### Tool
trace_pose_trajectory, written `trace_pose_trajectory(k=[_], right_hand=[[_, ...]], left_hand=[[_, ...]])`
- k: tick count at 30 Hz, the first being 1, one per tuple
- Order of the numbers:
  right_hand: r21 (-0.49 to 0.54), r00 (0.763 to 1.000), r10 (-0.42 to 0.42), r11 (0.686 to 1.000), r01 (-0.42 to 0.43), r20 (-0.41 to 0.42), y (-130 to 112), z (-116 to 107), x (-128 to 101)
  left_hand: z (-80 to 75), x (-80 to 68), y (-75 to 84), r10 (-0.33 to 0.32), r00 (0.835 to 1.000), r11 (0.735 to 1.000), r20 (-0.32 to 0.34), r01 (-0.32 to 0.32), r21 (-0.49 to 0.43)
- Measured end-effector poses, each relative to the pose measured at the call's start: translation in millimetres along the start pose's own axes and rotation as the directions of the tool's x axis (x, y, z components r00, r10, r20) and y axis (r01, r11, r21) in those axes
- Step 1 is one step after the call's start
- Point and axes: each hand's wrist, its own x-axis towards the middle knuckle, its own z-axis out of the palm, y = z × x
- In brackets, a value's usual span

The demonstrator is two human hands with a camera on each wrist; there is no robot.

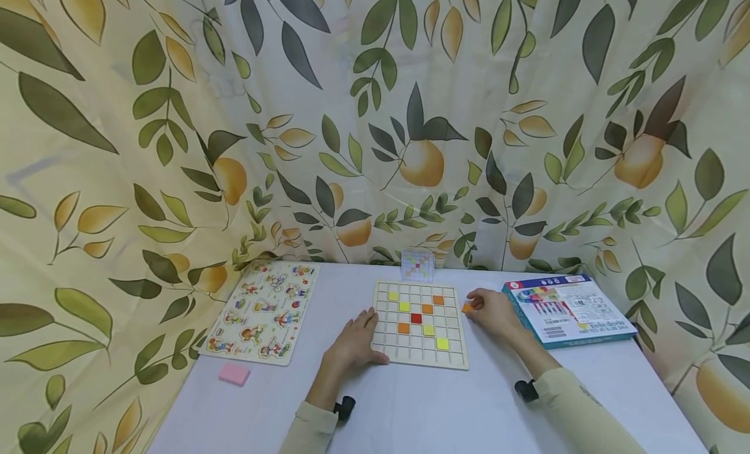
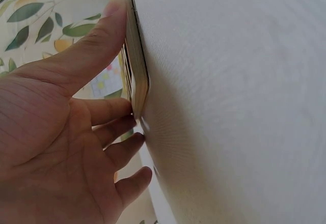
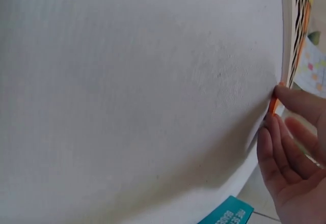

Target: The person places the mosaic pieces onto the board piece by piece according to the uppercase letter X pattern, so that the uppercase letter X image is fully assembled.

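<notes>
Steadying grid board (image 1: 420, 324), left hand (image 1: 354, 343) lies flat at its left edge, fingers relaxed; right hand (image 1: 491, 314) pinches orange tile (image 1: 467, 307) just right of board.
Left wrist: thumb (image 2: 81, 56) braces board edge (image 2: 136, 76) against sliding.
Right wrist: fingertips (image 3: 298, 102) hold tile (image 3: 273, 104) on table (image 3: 127, 91).

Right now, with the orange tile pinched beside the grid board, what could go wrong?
The right hand pinches the orange tile only by its edge at the fingertips, so it could slip onto the table. The left hand merely rests against the grid board edge; a push could slide the board and perhaps shake the tiles on it. The small pattern card stands upright behind the board and might be knocked over.
</notes>
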Motion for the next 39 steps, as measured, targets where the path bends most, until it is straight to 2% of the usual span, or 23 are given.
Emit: trace_pose_trajectory(k=[4, 9, 18, 25, 34, 39], right_hand=[[-0.034, 0.999, 0.03, 0.999, -0.029, 0.011, -2.6, -4.2, -2.1], [-0.028, 0.998, 0.06, 0.998, -0.059, 0.021, -4.4, -6.5, -5.5], [0.012, 0.998, 0.033, 0.999, -0.032, -0.046, -8.0, -5.3, -10.4], [0.07, 0.998, -0.033, 0.997, 0.036, -0.051, -28.1, -7.0, -15.3], [0.097, 0.99, -0.14, 0.985, 0.141, -0.026, -55.8, 6.2, -20.5], [0.102, 0.987, -0.158, 0.982, 0.158, -0.005, -74.2, 15.1, -22.9]], left_hand=[[0.5, 0.3, 0.1, -0.003, 1.0, 1.0, -0.002, 0.003, -0.001], [0.6, -0.3, 0.4, -0.009, 1.0, 1.0, 0.001, 0.009, -0.008], [0.7, -1.0, 0.0, -0.01, 1.0, 1.0, -0.003, 0.01, -0.009], [0.7, -0.4, 0.0, -0.005, 1.0, 1.0, -0.009, 0.004, -0.01], [0.4, -1.5, 0.5, -0.011, 1.0, 1.0, -0.005, 0.011, -0.011], [1.4, 0.4, -1.0, -0.001, 1.0, 1.0, -0.008, 0.001, -0.001]])
